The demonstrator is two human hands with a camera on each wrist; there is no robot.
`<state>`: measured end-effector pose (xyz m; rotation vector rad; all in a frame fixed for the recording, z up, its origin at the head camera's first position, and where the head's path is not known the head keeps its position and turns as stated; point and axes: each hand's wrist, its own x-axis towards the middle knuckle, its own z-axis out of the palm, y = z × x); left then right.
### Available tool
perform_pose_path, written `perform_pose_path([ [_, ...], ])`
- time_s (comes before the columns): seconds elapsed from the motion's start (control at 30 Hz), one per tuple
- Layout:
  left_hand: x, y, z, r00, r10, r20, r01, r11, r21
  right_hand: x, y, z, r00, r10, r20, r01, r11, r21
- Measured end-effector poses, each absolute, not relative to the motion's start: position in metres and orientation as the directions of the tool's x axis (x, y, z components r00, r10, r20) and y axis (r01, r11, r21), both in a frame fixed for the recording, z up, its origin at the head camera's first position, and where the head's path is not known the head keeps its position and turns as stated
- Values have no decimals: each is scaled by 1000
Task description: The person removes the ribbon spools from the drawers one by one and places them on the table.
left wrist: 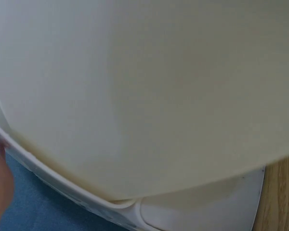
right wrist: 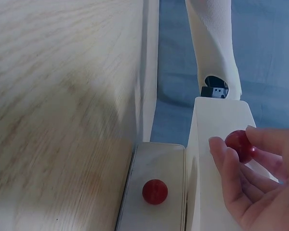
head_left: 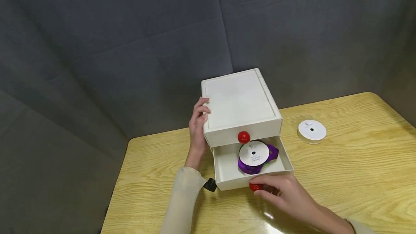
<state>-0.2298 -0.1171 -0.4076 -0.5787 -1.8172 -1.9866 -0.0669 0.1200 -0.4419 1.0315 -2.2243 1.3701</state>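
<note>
A white two-drawer box (head_left: 240,100) stands on the table, its upper drawer closed and its lower drawer (head_left: 224,163) pulled out. My left hand (head_left: 196,129) holds the box by its left side, fingers bent over the top edge. With thumb and fingers, my right hand (head_left: 287,194) pinches the red knob (head_left: 255,187) on the lower drawer's front. Inside that drawer lies a white ribbon spool (head_left: 254,153) with purple ribbon (head_left: 272,153) around it. Another red knob (head_left: 243,137) sits on the upper drawer. The box's pale panel (left wrist: 149,96) fills most of the left wrist view.
A second white ribbon spool (head_left: 312,131) lies flat on the wooden table (head_left: 354,147), right of the box. Dark grey cloth (head_left: 156,57) hangs behind and at the left. A small black device (head_left: 210,185) sits at my left cuff, beside the lower drawer.
</note>
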Motion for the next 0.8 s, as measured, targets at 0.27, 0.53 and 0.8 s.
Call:
perform_pose_path([
  [0.27, -230, -116, -407, -835, -6, 550, 548, -102, 830, -61, 122, -444, -658, -431, 617, -746, 263, -612],
  [0.53, -230, -117, -407, -832, -10, 555, 552, -110, 826, -60, 128, -430, -618, -556, 555, -778, 333, -533],
  [0.8, -231, -117, -407, -827, -4, 562, 559, -108, 822, -70, 141, -393, -587, -515, 624, -808, 320, -495],
])
